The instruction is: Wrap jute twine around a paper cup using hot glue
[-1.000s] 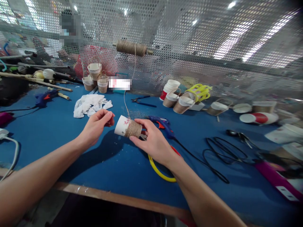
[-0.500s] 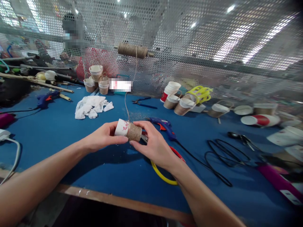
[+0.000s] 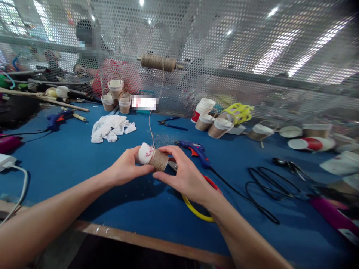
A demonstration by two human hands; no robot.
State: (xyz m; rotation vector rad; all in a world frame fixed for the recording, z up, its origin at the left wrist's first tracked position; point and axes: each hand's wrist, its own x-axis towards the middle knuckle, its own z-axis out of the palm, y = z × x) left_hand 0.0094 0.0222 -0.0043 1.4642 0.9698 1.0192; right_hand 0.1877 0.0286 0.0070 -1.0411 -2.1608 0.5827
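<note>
Between my two hands is a paper cup (image 3: 159,160), lying on its side just above the table; twine is wound around its right part, and the left part shows white with a red flower print. My left hand (image 3: 130,166) is closed around the cup's white end. At the wrapped end, my right hand (image 3: 181,172) grips it between thumb and fingers. A strand of twine (image 3: 150,125) runs from the cup up to the twine spool (image 3: 158,62) on a rod at the mesh. Partly hidden under my right hand lie scissors (image 3: 196,211) with red and yellow handles.
A blue glue gun (image 3: 195,149) lies right of my hands, its black cord (image 3: 241,200) trailing right. Behind are pliers (image 3: 174,123), crumpled white cloth (image 3: 109,127) and several wrapped cups (image 3: 220,127). Another glue gun (image 3: 58,118) rests at left. A mesh panel (image 3: 202,45) stands behind.
The cup has turned slightly in my hands, its wrapped end dipping a little. Both hands keep hold of it. The whole view has shifted slightly.
</note>
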